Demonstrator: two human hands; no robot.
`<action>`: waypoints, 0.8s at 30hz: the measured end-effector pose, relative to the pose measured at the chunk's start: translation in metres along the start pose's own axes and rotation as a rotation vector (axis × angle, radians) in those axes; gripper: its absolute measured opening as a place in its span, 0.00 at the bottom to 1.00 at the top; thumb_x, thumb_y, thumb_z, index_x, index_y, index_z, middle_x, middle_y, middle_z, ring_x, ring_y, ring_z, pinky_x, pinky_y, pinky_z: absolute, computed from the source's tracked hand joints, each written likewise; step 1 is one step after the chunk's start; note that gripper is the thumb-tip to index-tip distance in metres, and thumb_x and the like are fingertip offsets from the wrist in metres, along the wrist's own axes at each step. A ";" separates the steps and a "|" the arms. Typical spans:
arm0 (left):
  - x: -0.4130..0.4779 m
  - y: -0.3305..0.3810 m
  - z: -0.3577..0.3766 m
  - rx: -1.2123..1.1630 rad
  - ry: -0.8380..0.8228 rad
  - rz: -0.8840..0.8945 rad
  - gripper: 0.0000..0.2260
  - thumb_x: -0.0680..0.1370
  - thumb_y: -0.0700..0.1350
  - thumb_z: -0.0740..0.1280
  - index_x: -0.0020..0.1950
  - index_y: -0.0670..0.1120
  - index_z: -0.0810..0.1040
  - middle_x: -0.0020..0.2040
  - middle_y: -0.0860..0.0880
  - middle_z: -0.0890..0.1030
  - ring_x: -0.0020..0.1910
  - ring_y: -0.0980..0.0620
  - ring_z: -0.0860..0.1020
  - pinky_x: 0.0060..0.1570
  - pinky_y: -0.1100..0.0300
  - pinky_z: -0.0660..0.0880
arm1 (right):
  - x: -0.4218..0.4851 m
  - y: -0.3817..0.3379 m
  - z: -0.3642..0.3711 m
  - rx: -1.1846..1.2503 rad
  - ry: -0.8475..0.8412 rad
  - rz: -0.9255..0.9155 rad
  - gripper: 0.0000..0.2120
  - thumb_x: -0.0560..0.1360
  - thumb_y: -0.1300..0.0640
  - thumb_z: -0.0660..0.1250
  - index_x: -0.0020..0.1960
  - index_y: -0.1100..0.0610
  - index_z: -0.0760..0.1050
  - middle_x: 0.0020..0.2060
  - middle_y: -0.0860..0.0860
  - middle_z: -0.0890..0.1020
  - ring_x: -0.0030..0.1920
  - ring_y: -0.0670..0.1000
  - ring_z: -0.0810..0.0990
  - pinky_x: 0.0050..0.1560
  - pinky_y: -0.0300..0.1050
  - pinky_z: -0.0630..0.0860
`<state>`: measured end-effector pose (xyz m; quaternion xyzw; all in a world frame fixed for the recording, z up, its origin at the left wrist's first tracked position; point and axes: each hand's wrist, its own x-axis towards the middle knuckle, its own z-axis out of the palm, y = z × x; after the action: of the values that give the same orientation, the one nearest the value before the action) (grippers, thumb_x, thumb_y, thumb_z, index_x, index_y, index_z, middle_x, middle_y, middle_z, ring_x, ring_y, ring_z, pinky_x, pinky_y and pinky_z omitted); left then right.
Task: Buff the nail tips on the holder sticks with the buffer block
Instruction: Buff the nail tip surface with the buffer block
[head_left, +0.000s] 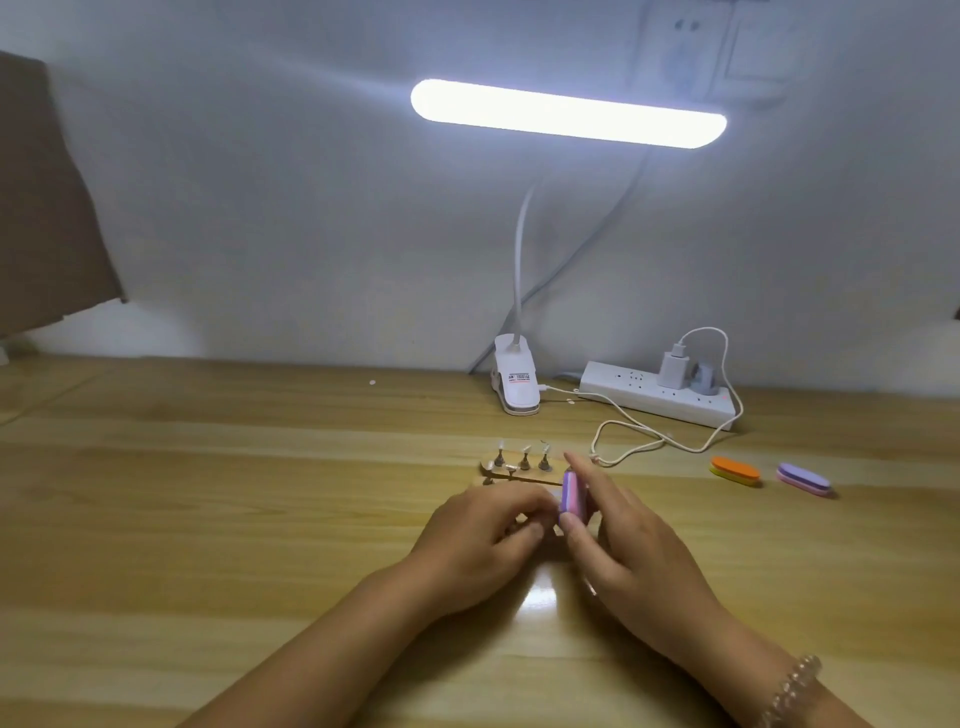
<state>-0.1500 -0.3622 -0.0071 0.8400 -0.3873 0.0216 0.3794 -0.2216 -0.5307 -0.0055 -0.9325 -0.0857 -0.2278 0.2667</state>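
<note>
My right hand (618, 530) pinches a purple-and-pink buffer block (571, 496) between thumb and fingers, holding it on edge. My left hand (483, 530) is curled right beside the block, its fingertips closed on something small that the fingers hide. Just behind both hands lies a wooden holder base (511, 470) with three holder sticks (524, 460) standing upright, each carrying a pale nail tip. A further stick lies by the base's left end.
Two spare buffer blocks lie to the right, an orange one (735, 471) and a purple one (803, 479). A clip-on desk lamp (515, 382), a white power strip (660, 395) and a looping cable (639, 436) sit behind on the wooden table (208, 519).
</note>
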 end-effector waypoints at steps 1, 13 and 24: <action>0.000 0.000 0.001 0.017 -0.011 0.006 0.08 0.81 0.46 0.62 0.55 0.52 0.81 0.50 0.55 0.83 0.50 0.52 0.79 0.51 0.48 0.75 | 0.001 0.001 -0.001 0.037 0.011 0.033 0.25 0.80 0.51 0.63 0.75 0.44 0.61 0.55 0.38 0.74 0.44 0.36 0.73 0.45 0.40 0.67; 0.002 -0.002 -0.002 -0.090 0.029 -0.011 0.06 0.81 0.44 0.65 0.52 0.49 0.81 0.45 0.56 0.83 0.43 0.54 0.79 0.47 0.52 0.75 | 0.000 0.000 -0.003 0.071 0.091 0.038 0.19 0.73 0.46 0.72 0.63 0.45 0.76 0.43 0.41 0.79 0.33 0.37 0.72 0.37 0.33 0.65; 0.004 -0.005 -0.004 -0.237 -0.018 -0.049 0.07 0.82 0.44 0.63 0.53 0.50 0.82 0.43 0.59 0.81 0.40 0.55 0.75 0.44 0.52 0.73 | -0.001 -0.003 -0.003 0.088 0.050 -0.022 0.18 0.73 0.38 0.68 0.61 0.42 0.78 0.43 0.40 0.78 0.33 0.46 0.74 0.37 0.39 0.71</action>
<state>-0.1427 -0.3603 -0.0062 0.7986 -0.3699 -0.0412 0.4730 -0.2248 -0.5299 -0.0028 -0.9129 -0.0990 -0.2498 0.3071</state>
